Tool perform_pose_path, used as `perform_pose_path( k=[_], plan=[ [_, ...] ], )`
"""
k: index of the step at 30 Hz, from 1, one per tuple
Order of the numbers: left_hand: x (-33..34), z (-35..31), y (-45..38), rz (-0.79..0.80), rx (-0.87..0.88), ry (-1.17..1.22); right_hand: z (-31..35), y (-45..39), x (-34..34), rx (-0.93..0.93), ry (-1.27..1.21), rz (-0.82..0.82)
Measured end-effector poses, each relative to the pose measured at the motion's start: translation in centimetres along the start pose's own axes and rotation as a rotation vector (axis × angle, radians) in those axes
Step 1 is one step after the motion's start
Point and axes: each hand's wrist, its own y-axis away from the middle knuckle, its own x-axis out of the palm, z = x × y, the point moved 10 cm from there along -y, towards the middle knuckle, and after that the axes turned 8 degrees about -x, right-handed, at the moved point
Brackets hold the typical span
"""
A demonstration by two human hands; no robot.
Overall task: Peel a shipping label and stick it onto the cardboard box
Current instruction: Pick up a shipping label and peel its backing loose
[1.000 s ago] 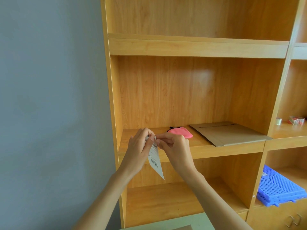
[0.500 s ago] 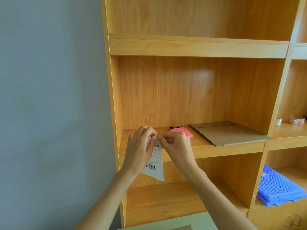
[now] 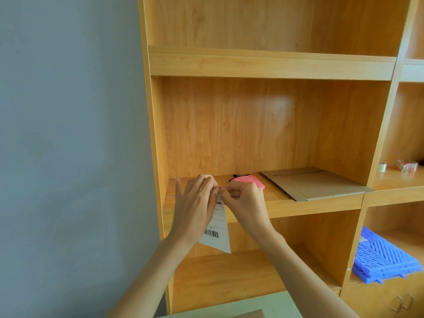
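Observation:
A white shipping label (image 3: 218, 228) with a barcode hangs down in front of the shelf edge. My left hand (image 3: 195, 207) pinches its top corner, partly covering its left side. My right hand (image 3: 243, 198) pinches the same top corner with thumb and fingertips, right against the left hand. A flattened brown cardboard box (image 3: 314, 184) lies on the middle shelf, to the right of both hands and apart from them.
A pink and black object (image 3: 247, 180) lies on the wooden shelf (image 3: 298, 205) just behind my right hand. Tape rolls (image 3: 406, 166) sit in the right compartment. A blue plastic grid (image 3: 385, 255) lies lower right. A grey wall is on the left.
Both hands have risen slightly with the label. The label has turned from edge-on to face me more, showing its barcode. My left fingers have spread a little.

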Motion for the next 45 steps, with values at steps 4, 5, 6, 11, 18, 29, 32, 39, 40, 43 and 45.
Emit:
perform_pose_path(
  k=[4, 5, 6, 11, 18, 29, 32, 39, 40, 43, 45],
  plan=[
    [-0.2, 0.0, -0.2, -0.011, 0.001, 0.004, -0.5, 0.0, 0.3, 0.031, -0.034, 0.017],
    [-0.2, 0.0, -0.1, -0.013, 0.003, 0.001, -0.7, 0.0, 0.3, 0.037, -0.037, 0.019],
    [-0.2, 0.0, -0.1, -0.013, 0.005, -0.001, -0.8, -0.1, 0.4, 0.044, -0.045, 0.02],
    [-0.1, 0.3, -0.2, 0.004, 0.003, 0.036, -1.4, -0.1, 0.8, 0.098, -0.164, 0.033],
    [-0.5, 0.4, -0.6, 0.005, 0.006, 0.065, -1.7, -0.1, 1.2, 0.123, -0.339, 0.041],
    [-0.2, 0.7, -1.0, 0.161, -0.049, 0.365, -1.9, 0.4, 1.7, 0.237, -0.597, 0.135],
    [-0.7, 1.0, -1.2, 0.213, -0.09, 0.485, -2.1, 0.1, 1.4, 0.216, -0.546, 0.175],
    [-0.9, 0.9, -1.8, 0.299, -0.081, 0.467, -0.8, -0.8, 1.0, 0.047, -0.294, 0.261],
    [-0.9, 0.9, -1.8, 0.307, -0.079, 0.459, -0.6, -0.9, 0.9, 0.026, -0.263, 0.271],
    [-1.2, 0.9, -1.9, 0.318, -0.089, 0.447, -0.4, -1.0, 0.8, 0.014, -0.266, 0.307],
    [-1.3, 0.8, -2.0, 0.318, -0.087, 0.434, -0.3, -1.0, 0.8, 0.012, -0.269, 0.315]
  ],
)
